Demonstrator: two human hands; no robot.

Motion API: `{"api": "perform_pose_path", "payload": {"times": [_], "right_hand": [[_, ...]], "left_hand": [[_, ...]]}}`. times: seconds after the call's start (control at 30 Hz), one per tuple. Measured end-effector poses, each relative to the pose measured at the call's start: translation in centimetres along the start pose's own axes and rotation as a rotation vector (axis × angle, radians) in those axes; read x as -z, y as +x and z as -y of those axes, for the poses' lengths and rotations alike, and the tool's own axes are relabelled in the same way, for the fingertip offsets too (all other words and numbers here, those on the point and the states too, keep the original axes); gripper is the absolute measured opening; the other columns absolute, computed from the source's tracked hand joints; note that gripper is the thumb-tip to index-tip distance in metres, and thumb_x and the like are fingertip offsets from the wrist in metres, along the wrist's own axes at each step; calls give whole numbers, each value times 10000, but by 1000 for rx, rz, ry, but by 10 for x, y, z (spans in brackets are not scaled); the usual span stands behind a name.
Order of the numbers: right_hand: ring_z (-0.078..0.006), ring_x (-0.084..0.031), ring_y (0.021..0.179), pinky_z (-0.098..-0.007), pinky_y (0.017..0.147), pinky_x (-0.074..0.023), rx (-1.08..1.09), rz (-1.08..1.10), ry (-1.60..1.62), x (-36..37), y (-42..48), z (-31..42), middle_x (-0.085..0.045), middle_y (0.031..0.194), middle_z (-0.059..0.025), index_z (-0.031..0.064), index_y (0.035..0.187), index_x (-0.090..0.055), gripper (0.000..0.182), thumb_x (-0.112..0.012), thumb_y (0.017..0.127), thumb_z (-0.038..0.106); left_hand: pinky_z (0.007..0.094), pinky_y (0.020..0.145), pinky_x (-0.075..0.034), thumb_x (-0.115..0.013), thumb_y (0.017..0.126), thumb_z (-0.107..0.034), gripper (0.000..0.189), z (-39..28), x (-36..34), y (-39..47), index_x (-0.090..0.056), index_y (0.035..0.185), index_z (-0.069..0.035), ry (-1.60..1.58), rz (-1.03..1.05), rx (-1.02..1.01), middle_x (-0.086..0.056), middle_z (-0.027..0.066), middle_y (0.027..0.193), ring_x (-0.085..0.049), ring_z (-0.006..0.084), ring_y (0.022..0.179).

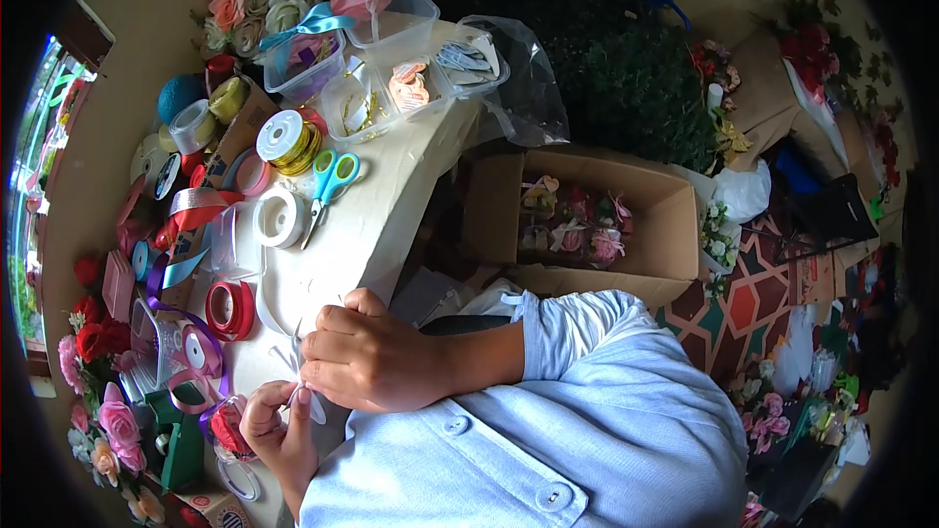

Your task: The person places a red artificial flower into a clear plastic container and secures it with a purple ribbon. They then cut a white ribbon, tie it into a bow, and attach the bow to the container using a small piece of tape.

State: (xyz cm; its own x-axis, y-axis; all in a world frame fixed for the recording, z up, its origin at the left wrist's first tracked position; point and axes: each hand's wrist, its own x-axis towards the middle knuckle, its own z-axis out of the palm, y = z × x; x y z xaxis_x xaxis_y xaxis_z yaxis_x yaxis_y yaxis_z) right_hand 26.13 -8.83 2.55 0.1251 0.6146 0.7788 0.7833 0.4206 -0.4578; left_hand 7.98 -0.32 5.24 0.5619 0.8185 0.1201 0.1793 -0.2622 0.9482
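Observation:
Both of my hands meet at the edge of the white table, around a small white ribbon bow (317, 408). My left hand (275, 425) pinches it between thumb and fingers. From the other side my right hand (374, 359) is curled, its fingertips on the same ribbon. Loose white ends stick up by the knuckles, and the knot is hidden by my fingers. A white ribbon strip (268, 308) runs from near the white ribbon spool (279, 218) towards my hands. Turquoise-handled scissors (328, 187) lie beside that spool. A red ribbon roll (229, 311) rests left of my right hand.
Plastic tubs (356, 106) with tags and trims stand at the table's far end, near a gold ribbon spool (290, 143). Artificial roses (117, 429) crowd the left side. Right of the table, a cardboard box (656, 235) holds small flower pieces. A clear-boxed red rose (231, 427) sits by my left hand.

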Motion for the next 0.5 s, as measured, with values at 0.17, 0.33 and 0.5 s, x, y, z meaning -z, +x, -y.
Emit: {"api": "perform_pose_path", "payload": {"times": [0.17, 0.33, 0.5], "right_hand": [[-206, -531, 936, -386, 834, -338, -47, -64, 146, -7, 1, -2, -589, 921, -23, 82, 840, -656, 126, -713, 772, 172], [-172, -556, 892, -367, 820, -324, -129, 37, 298, 0, 14, -1, -616, 906, -2, 109, 911, -697, 144, -728, 779, 155], [-158, -557, 869, -342, 793, -311, -130, 109, 464, -2, 40, 3, -626, 878, 8, 124, 902, -718, 152, -741, 752, 127]], "left_hand": [[240, 725, -441, -722, 807, 36, 99, 8, 2, 2, -640, 859, 18, 129, -23, -119, -650, 63, 834, -575, 118, 761], [270, 736, -464, -727, 781, 52, 131, -1, 3, 2, -643, 869, 5, 218, -55, -228, -661, 82, 822, -602, 157, 770], [303, 722, -488, -736, 753, 67, 154, -24, 12, 0, -656, 867, 3, 283, -133, -376, -683, 108, 825, -641, 202, 772]]}}
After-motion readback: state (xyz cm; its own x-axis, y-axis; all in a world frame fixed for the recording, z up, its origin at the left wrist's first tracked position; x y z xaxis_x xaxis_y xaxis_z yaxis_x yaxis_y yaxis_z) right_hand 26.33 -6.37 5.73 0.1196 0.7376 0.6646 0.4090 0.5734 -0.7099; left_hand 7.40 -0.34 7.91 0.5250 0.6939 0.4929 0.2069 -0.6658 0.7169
